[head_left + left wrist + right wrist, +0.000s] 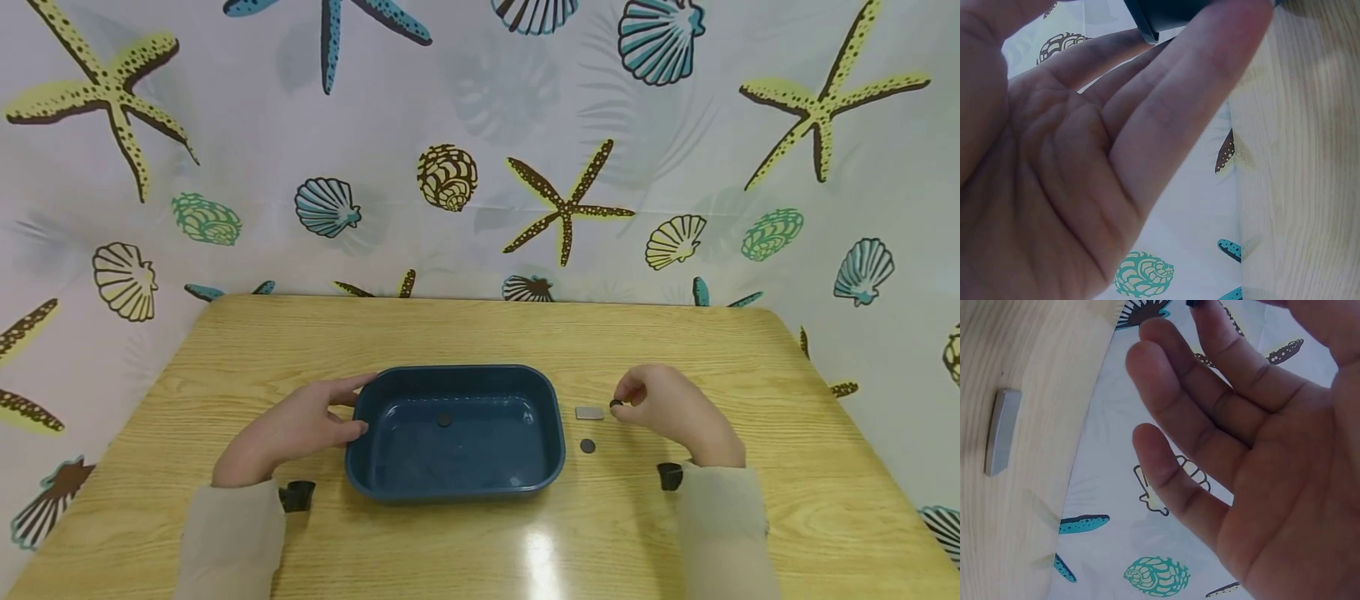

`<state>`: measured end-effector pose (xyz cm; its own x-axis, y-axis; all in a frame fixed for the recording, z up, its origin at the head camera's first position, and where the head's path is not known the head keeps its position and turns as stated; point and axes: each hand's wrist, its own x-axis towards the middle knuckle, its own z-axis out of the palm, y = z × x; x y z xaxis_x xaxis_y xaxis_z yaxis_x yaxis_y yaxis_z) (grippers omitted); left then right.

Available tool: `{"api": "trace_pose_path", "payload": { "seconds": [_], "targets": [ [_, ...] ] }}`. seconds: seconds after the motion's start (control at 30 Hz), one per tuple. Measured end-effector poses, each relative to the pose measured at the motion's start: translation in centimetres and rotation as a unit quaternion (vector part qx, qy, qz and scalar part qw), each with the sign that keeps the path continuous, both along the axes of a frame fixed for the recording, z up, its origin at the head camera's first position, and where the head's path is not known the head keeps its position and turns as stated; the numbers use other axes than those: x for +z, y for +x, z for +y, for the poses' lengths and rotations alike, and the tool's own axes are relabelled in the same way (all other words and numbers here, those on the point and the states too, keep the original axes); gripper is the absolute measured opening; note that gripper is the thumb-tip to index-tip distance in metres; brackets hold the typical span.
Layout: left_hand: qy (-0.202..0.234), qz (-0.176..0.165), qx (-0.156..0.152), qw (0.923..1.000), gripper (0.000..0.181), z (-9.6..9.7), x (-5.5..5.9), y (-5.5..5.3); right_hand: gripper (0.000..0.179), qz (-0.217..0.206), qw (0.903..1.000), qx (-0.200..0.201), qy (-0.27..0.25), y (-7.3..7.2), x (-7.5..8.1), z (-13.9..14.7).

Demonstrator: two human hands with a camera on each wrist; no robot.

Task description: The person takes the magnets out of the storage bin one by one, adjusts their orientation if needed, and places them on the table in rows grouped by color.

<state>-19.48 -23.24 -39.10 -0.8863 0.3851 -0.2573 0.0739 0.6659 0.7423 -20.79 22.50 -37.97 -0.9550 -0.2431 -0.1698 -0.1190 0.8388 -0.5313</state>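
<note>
A dark blue rectangular plastic bin (pixel 465 493) stands on the table, with one small dark disc (pixel 445 420) on its floor. At the bin's left end is my left hand (pixel 300 423), its fairly straight fingers and thumb touching the rim and outer wall. My right hand (pixel 669 408) pinches a small black disc (pixel 616 403) between thumb and index finger, to the right of the bin. Just left of those fingertips lies a flat grey metal bar (pixel 589 413), also visible in the right wrist view. Another dark disc (pixel 588 446) lies on the table below the bar.
The light wooden table (pixel 465 550) extends around both arms. A white curtain (pixel 465 100) printed with starfish and shells hangs behind it and along both sides. Dark wrist mounts (pixel 297 497) sit at the inner side of each sleeve.
</note>
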Motion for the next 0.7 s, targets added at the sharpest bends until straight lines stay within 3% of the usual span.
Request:
{"api": "trace_pose_path", "payload": {
  "seconds": [0.33,0.7],
  "targets": [
    [-0.001,0.0,-0.001,1.0,0.075,0.1,-0.1,0.0,0.009,-0.043,0.999,-0.012,0.006,0.3,-0.6,1.4],
    [0.007,0.0,-0.012,0.9999,0.076,0.1,0.1,-0.1,0.004,-0.073,0.9968,-0.016,0.03,0.9,-2.7,1.8]
  ]
}}
